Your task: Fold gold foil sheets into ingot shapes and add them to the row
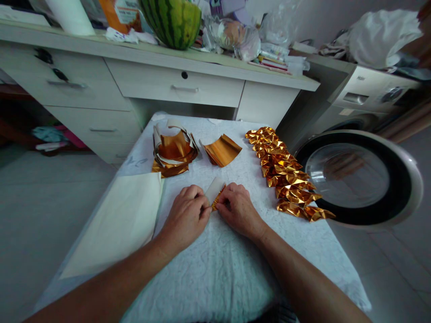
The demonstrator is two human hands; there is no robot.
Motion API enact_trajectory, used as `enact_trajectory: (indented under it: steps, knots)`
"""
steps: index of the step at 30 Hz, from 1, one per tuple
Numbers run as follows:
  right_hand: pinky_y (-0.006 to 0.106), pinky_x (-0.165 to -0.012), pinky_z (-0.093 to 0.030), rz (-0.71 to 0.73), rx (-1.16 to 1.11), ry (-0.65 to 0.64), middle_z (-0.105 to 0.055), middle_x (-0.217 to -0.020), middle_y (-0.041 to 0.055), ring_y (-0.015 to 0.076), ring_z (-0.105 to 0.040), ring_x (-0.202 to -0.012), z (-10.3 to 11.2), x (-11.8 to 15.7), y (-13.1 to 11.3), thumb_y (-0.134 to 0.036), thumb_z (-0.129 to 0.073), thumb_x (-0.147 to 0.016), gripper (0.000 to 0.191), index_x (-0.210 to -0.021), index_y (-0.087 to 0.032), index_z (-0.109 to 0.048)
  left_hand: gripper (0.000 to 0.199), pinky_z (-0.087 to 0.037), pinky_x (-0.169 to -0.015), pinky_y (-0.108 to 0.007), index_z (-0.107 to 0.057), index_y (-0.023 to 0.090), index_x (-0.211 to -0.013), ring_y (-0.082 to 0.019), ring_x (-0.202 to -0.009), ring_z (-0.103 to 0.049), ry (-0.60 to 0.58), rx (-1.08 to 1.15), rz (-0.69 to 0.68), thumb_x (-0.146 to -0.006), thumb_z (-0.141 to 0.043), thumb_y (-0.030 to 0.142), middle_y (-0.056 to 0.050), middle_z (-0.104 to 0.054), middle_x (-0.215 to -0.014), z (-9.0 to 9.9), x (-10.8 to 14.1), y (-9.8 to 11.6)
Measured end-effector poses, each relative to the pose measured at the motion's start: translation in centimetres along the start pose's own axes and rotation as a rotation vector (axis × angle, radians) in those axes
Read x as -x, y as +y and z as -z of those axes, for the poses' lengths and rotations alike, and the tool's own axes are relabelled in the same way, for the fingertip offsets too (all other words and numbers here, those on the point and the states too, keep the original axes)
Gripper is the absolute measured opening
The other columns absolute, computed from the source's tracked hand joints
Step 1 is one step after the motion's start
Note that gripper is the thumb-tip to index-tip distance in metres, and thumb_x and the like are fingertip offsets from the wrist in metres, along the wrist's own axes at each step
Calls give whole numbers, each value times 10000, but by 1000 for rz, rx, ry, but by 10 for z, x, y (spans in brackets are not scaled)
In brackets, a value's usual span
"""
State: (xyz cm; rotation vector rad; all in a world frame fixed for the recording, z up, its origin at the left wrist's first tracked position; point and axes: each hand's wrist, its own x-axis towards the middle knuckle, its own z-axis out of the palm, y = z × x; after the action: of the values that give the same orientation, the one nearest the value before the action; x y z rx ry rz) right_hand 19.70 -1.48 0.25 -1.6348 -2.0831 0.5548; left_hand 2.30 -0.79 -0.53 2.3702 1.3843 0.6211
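Between both hands is a small sheet of gold foil paper [214, 190], its white back showing and its near edge folded over in gold. My left hand [189, 210] pinches the folded edge from the left, fingers curled. From the right, my right hand [239, 208] grips the same edge with thumb and fingers. Beyond them lies a short stack of flat gold foil sheets [223, 150]. To its left a larger, curled pile of gold sheets [173, 148] rests on the table. Folded gold foil pieces [284, 163] line the right side in overlapping rows.
The cloth-covered table [208, 273] carries a large pale sheet [117, 220] at left. A desk with drawers [182, 83] stands behind, holding a cut watermelon [173, 22] and plastic bags. An open washing machine door [357, 177] juts out close to the table's right edge.
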Motion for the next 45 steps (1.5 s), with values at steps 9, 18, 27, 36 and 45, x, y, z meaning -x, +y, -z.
enact_trajectory:
  steps: [9,18,27,36,45]
  knots:
    - [323,-801,-331,-16,9,3,-560,-855,32,184,-473,-865,1,0,-2,-174,-661,-806,102,-718,-178,-608,122,-462,-830,-385,-581,187,-698,-216,-897,-508,6,1,10,-806,-564,133,-50,-533,-890,-1,0,-1]
    - [323,-814,-335,-8,11,10,-558,-870,30,183,-474,-872,-1,0,-1,-174,-654,-809,90,-732,-181,-606,110,-459,-834,-393,-563,193,-724,-220,-912,-504,-8,-18,0,-819,-545,140,-50,-523,-908,1,1,2]
    - [325,-816,-327,-5,33,-4,-549,-870,31,182,-466,-878,-1,1,-1,-179,-629,-832,97,-741,-184,-597,98,-444,-835,-399,-545,198,-772,-227,-937,-489,-15,-48,-14,-849,-508,149,-55,-517,-945,-1,4,1]
    - [327,-795,-315,-12,52,-13,-560,-869,37,186,-465,-866,-1,-1,-2,-189,-621,-842,104,-738,-182,-612,116,-443,-849,-411,-549,196,-775,-232,-943,-487,-31,-67,-12,-864,-493,148,-56,-518,-937,-1,3,3]
    - [327,-791,-316,-21,57,-9,-559,-885,40,188,-464,-871,-2,0,-3,-190,-620,-843,93,-751,-184,-610,117,-444,-828,-410,-534,197,-761,-231,-916,-488,-21,-75,-11,-852,-496,136,-57,-518,-923,-1,3,3]
